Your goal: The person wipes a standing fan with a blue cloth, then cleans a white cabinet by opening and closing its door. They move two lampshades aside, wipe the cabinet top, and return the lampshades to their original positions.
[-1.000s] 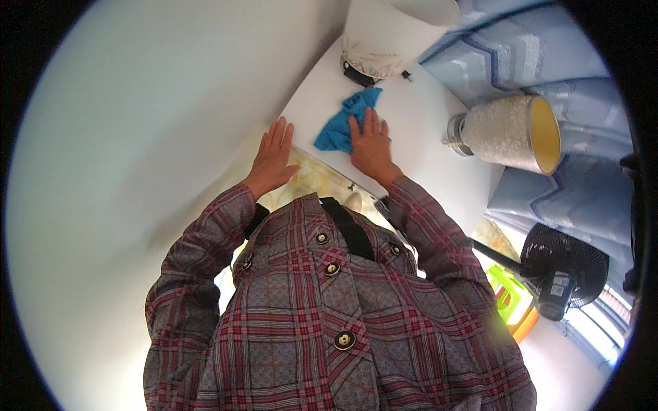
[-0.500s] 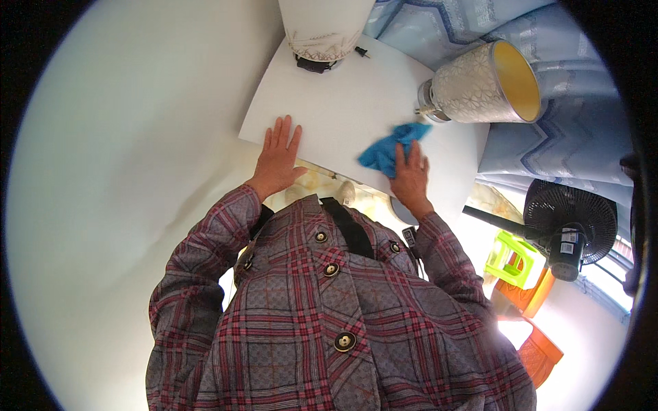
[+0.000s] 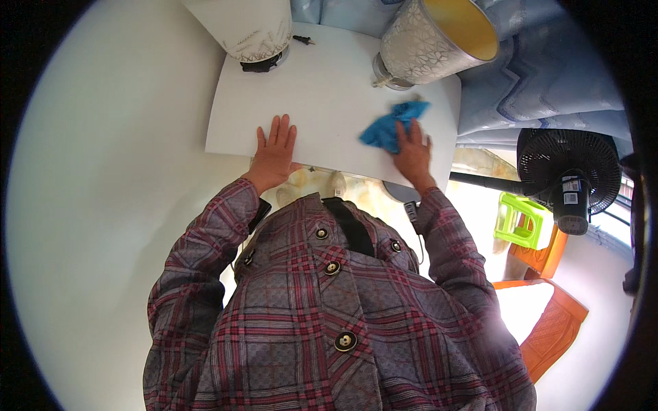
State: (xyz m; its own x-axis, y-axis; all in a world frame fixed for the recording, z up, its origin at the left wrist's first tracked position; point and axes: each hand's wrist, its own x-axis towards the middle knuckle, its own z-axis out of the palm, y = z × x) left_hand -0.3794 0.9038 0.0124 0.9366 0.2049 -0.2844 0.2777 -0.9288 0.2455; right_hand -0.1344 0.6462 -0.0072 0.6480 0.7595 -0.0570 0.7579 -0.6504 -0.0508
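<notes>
My left hand [image 3: 275, 155] lies flat at the front edge of the white table [image 3: 315, 109], fingers stretched out and holding nothing. Over on the right, my right hand [image 3: 413, 155] has hold of a crumpled blue cloth [image 3: 384, 131], pressed against the tabletop. The cloth is slightly blurred and spreads out beyond my fingers to the left and far side. Just past it stands a lamp with a patterned pale shade [image 3: 425, 44], yellow inside. Another lamp with a white shade [image 3: 250, 31] is at the far left, and a black plug [image 3: 303, 40] lies beside it.
Blue curtains [image 3: 548, 89] hang behind the table and to its right. A black fan [image 3: 567, 168] stands at the right, with a green plastic stool [image 3: 522, 220] and an orange-brown wooden chair [image 3: 556, 335] nearby. A pale wall [image 3: 116, 171] borders the left side.
The view has shifted, so the table and lamps sit further left in it. My right hand with the blue cloth is now nearer the table's right edge; my left hand stays flat at the front edge.
</notes>
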